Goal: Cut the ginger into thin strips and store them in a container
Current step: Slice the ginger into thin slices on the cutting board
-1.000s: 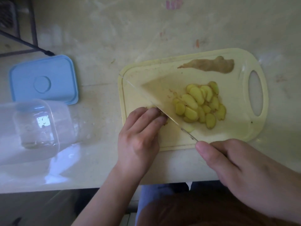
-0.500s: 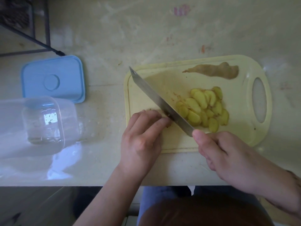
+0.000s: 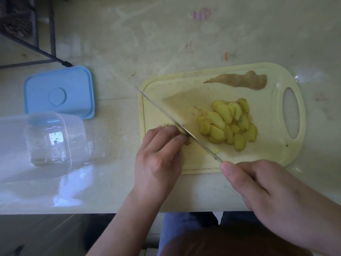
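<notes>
A pale yellow cutting board [image 3: 273, 150] lies on the counter. My left hand [image 3: 158, 156] presses a small ginger piece [image 3: 187, 142] against the board, mostly hidden under the fingertips. My right hand [image 3: 273, 196] grips the handle of a knife [image 3: 175, 124], whose blade runs diagonally, edge down, right beside my left fingertips. A pile of several yellow ginger slices [image 3: 228, 124] lies to the right of the blade. A strip of brown ginger peel [image 3: 239, 81] sits near the board's far edge.
A clear plastic container [image 3: 42, 143] stands at the left of the counter, with its blue lid [image 3: 59, 92] lying just behind it. The counter's front edge runs just below my wrists. A dark metal frame [image 3: 36, 48] is at the far left.
The knife blade showed its flat side, lifted, half a second ago; now it is edge down again beside my left fingertips. My left hand has stayed on the ginger piece.
</notes>
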Available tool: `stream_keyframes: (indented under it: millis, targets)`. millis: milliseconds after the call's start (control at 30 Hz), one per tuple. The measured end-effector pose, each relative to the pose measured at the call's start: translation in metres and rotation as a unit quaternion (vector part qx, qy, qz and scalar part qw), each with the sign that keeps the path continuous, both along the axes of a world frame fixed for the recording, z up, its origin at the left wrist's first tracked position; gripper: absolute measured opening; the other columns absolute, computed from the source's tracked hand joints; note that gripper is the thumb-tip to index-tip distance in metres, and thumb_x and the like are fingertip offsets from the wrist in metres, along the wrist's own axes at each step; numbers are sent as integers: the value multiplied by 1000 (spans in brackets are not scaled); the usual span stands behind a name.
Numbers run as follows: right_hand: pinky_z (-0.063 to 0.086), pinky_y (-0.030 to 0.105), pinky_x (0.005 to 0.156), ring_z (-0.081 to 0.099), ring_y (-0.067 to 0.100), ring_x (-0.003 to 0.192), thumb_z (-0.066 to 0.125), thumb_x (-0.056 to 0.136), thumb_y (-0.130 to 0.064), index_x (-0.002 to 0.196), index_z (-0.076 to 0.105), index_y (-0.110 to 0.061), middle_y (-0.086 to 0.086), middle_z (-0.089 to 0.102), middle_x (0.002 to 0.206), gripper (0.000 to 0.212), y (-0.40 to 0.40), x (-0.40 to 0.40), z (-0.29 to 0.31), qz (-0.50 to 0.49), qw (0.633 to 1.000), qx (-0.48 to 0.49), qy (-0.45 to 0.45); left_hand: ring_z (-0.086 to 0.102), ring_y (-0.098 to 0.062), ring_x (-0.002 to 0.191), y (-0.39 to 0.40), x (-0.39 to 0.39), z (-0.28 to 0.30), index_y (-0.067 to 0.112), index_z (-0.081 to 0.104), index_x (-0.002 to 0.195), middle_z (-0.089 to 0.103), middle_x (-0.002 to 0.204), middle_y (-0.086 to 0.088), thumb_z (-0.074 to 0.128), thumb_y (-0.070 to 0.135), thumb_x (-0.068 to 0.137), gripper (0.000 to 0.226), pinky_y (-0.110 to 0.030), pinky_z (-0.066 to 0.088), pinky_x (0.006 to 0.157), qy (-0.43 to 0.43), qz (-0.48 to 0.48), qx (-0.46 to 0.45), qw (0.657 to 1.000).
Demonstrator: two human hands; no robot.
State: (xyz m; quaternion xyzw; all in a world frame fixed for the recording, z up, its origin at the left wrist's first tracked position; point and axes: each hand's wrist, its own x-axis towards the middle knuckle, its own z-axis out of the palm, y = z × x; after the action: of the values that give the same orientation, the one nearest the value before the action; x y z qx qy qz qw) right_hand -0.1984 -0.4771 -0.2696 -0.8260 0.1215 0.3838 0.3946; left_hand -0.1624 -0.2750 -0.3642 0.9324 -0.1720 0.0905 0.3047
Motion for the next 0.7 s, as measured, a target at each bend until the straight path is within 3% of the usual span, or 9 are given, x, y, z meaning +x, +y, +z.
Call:
stream_keyframes:
  millis: [233, 400, 533, 700]
  targets:
    - [38, 18, 51, 49, 8, 42, 10, 65, -93, 73, 51, -36, -8, 48, 42, 71, 2, 4, 3, 3, 1000, -4, 16, 60, -25, 89, 1, 0, -2, 3, 78, 89, 73, 100, -6, 52, -9, 92, 29, -19, 41, 91, -5, -4, -8, 1000]
    - [37, 26, 53, 37, 10, 42, 13, 77, -93, 66, 48, -27, -3, 36, 44, 76, 5, 10, -11, 9, 999, -1, 32, 61, -23, 91, 0, 0, -3, 5, 79, 89, 75, 103, -4, 51, -2, 98, 30, -23, 47, 91, -14, -3, -18, 1000]
    - [36, 30, 54, 31, 12, 45, 20, 82, -84, 57, 30, -17, -6, 29, 45, 72, 14, 20, -25, 4, 1000, -1, 2, 61, -21, 91, -1, 2, -3, 5, 79, 88, 75, 103, -3, 53, -1, 98, 28, -24, 49, 90, -17, 0, -25, 1000]
    - [38, 33, 53, 36, 10, 41, 17, 82, -90, 56, 41, -21, -6, 35, 42, 78, 6, 17, -27, -18, 1000, -9, -14, 62, -24, 86, 2, -1, -5, 3, 79, 88, 73, 96, -8, 68, -14, 86, 20, -27, 49, 90, -11, 5, -11, 1000]
